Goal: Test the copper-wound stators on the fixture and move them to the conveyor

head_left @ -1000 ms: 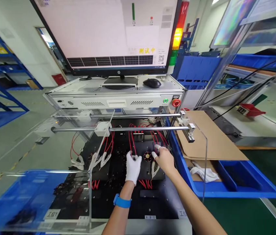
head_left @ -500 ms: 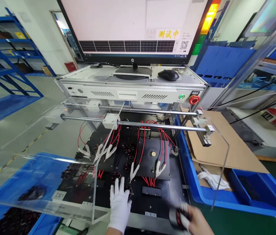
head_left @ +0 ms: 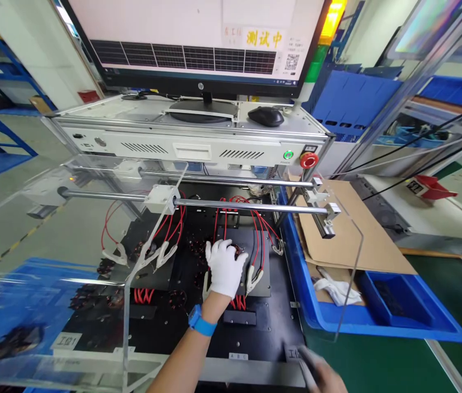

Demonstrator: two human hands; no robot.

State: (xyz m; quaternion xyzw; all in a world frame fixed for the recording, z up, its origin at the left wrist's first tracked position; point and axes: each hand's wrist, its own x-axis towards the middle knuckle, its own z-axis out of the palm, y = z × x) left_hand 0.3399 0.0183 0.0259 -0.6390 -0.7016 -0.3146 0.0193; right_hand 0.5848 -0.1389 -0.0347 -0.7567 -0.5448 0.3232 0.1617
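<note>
My left hand [head_left: 226, 268], in a white glove, reaches over the right-hand dark fixture plate [head_left: 261, 245]. Its fingers curl round a copper-wound motor stator [head_left: 238, 250], which is partly hidden beneath them. White clips on red leads flank the hand; the right clip [head_left: 254, 278] lies on the plate and the left one is partly covered by my wrist. At the lower right edge, my right hand [head_left: 323, 374] is smeared by motion, its fingers closed about something dark that I cannot make out. Another wound stator [head_left: 177, 299] lies on the black bench left of my forearm.
A clear acrylic guard [head_left: 126, 327] slopes over the left side. Steel rails [head_left: 247, 206] cross above the fixtures. Several stators [head_left: 91, 297] lie at left. A blue tray [head_left: 411, 322] with cardboard and a white glove [head_left: 339, 288] stands at right, below a red emergency button [head_left: 309, 159].
My left hand has moved forward from the bench front onto the right fixture plate. My right hand, earlier holding a round stator, has shifted slightly lower. The view has turned a little to the right.
</note>
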